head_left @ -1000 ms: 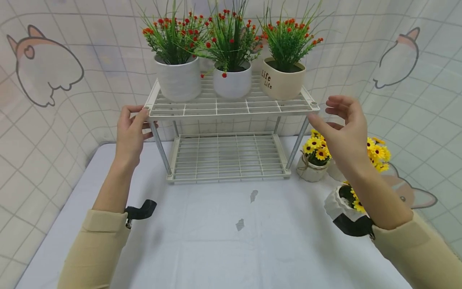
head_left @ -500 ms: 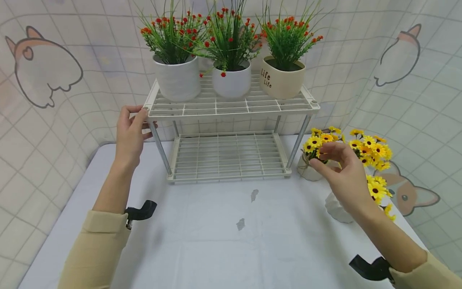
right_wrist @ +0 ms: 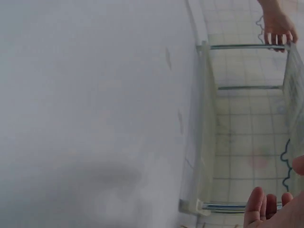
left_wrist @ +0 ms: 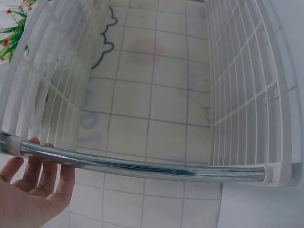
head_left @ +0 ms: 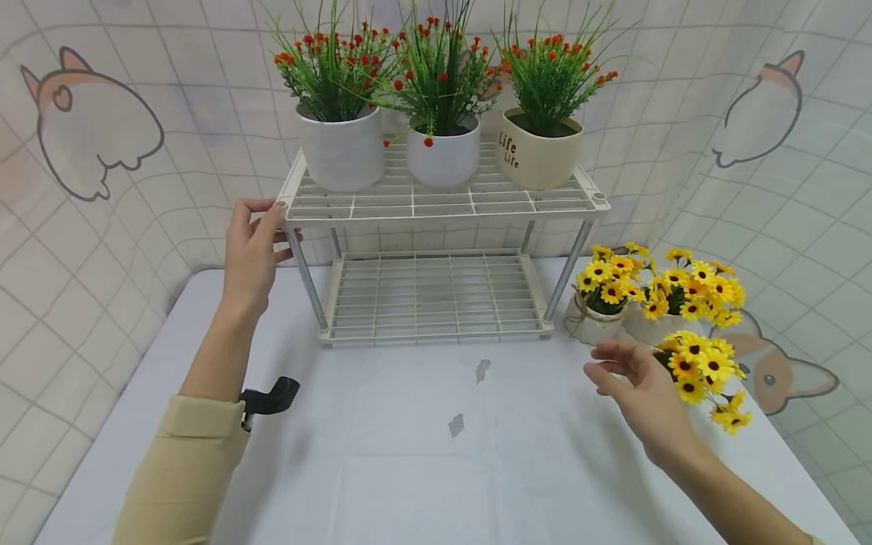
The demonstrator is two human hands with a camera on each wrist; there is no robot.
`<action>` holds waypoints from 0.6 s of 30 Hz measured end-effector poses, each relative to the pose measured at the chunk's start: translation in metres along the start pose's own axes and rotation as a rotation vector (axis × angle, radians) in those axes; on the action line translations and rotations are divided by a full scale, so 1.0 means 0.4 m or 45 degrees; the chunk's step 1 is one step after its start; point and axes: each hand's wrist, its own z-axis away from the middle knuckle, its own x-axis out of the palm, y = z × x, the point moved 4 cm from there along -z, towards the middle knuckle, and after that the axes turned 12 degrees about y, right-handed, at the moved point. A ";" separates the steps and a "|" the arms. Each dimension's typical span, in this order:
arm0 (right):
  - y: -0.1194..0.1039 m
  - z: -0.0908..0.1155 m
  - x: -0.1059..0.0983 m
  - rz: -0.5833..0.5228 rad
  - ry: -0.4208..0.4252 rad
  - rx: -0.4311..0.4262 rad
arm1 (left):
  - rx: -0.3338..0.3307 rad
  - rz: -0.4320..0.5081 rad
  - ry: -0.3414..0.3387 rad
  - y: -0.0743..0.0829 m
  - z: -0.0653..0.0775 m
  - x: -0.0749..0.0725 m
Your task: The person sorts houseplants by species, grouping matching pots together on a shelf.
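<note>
White rack (head_left: 443,218): left hand (head_left: 250,253) is pinching its upper front-left corner; a tug there could be tipping it and toppling the red-flowered pots (head_left: 443,163) (top-heavy, I'd guess). Right hand (head_left: 643,399) is hovering over the table (head_left: 409,469), fingers loosely bent, holding nothing; a sideways swing could be knocking the yellow flowers (head_left: 715,365). Rack is standing toward the table's rear, looking level: grid shelves, chrome posts (head_left: 571,261).

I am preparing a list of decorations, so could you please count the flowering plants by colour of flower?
Plants with red or orange-red flowers, on the rack: 3
Plants with mainly yellow flowers, beside the rack: 3
Total: 6
</note>
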 end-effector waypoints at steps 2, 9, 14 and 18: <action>0.020 0.008 0.002 0.009 -0.012 0.067 | 0.006 -0.009 0.000 0.001 0.000 0.001; 0.092 0.027 0.000 0.032 0.014 0.256 | 0.010 -0.040 0.002 0.001 0.002 -0.001; 0.133 0.036 -0.005 -0.007 0.037 0.325 | -0.012 -0.023 0.004 0.001 -0.001 -0.003; 0.161 0.039 -0.016 -0.020 0.047 0.382 | -0.013 -0.014 -0.002 0.000 -0.002 -0.001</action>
